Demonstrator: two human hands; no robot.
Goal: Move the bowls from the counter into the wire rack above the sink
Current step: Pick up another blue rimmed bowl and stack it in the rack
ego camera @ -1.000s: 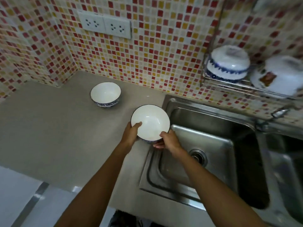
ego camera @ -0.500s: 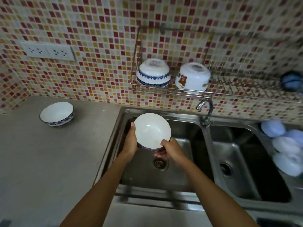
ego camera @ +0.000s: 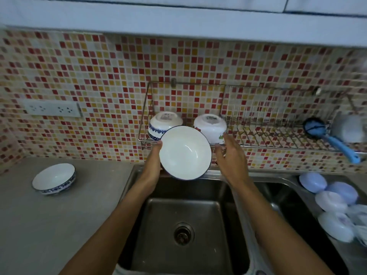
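Observation:
A white bowl point(ego camera: 185, 152) with a dark rim is held up over the sink, tilted with its inside toward me, just in front of the wire rack point(ego camera: 278, 144). My left hand point(ego camera: 155, 158) grips its left edge and underside. My right hand point(ego camera: 231, 155) is beside the bowl's right edge, fingers spread, not touching it. Two bowls stand upside down in the rack's left end: one with a blue band point(ego camera: 158, 124), one with a flower print point(ego camera: 213, 125). Another blue-patterned bowl point(ego camera: 54, 178) sits upright on the grey counter point(ego camera: 65, 225) at the left.
A double steel sink point(ego camera: 184, 219) lies below the rack. Several pale blue and white lids or dishes point(ego camera: 331, 201) pile in the right basin. A blue brush point(ego camera: 325, 133) and a cup point(ego camera: 349, 129) hang at the rack's right end. A wall socket point(ego camera: 52, 109) is at left.
The bowl has risen from over the sink basin to rack height. My right hand has let go of it and opened beside it. My view has tilted upward.

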